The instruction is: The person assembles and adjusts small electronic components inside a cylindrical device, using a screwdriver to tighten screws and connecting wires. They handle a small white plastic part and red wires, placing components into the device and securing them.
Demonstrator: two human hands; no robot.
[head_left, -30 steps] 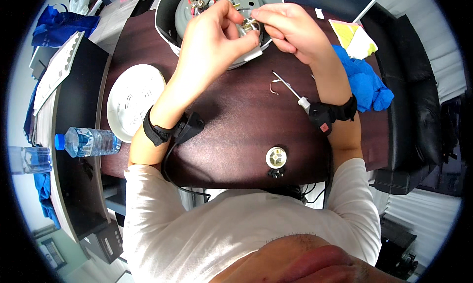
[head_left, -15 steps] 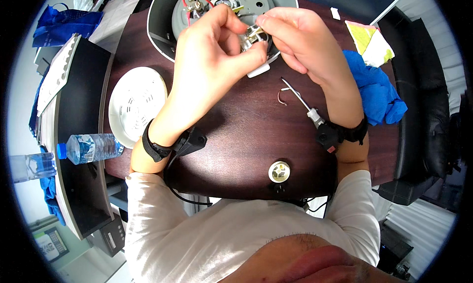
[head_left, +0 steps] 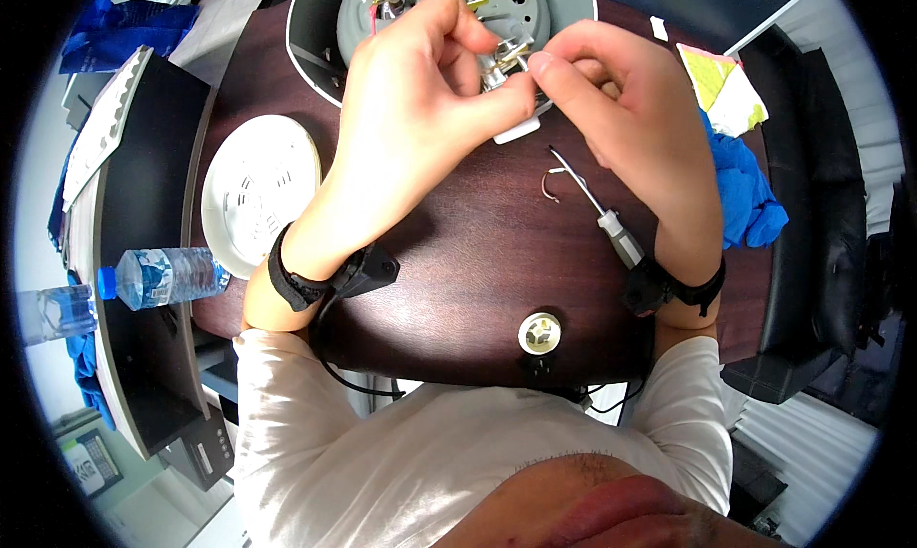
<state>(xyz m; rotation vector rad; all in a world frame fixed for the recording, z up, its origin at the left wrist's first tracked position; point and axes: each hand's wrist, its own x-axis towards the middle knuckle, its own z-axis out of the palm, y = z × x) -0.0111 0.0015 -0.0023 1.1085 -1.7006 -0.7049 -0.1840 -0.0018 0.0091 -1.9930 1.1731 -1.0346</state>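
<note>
Table [head_left: 458,271], dark wood-grain: near edge meets the wearer's shirt. Room for moving lies between the forearms, from the housing back to the near edge. At the far edge, the open round appliance housing [head_left: 308,56], grey, bounds the work; its wall runs past the top of view. To the sides: black sofa [head_left: 821,166] along the right edge, dark shelf unit [head_left: 143,195] along the left.

On the surface: white slotted round cover [head_left: 263,190] by the left edge; blue cloth [head_left: 750,200] at the right edge, partly behind the right forearm; clear water bottle [head_left: 167,278] toward the near-left corner. Screwdriver [head_left: 621,238] lies right of centre, handle toward the right wrist. White round part [head_left: 541,333] sits by the near edge. 2 red wires [head_left: 373,13] rise inside the housing.

Left hand [head_left: 411,94]: thumb and index clamped on a small metal part [head_left: 509,61], held over the housing's near side. Right hand [head_left: 626,99]: thumb and curled fingers close at the part's right end; cannot tell whether they grip it.

Versus 0.5 s earlier: right fingers more curled; more screwdriver handle exposed; left pinch unchanged.
</note>
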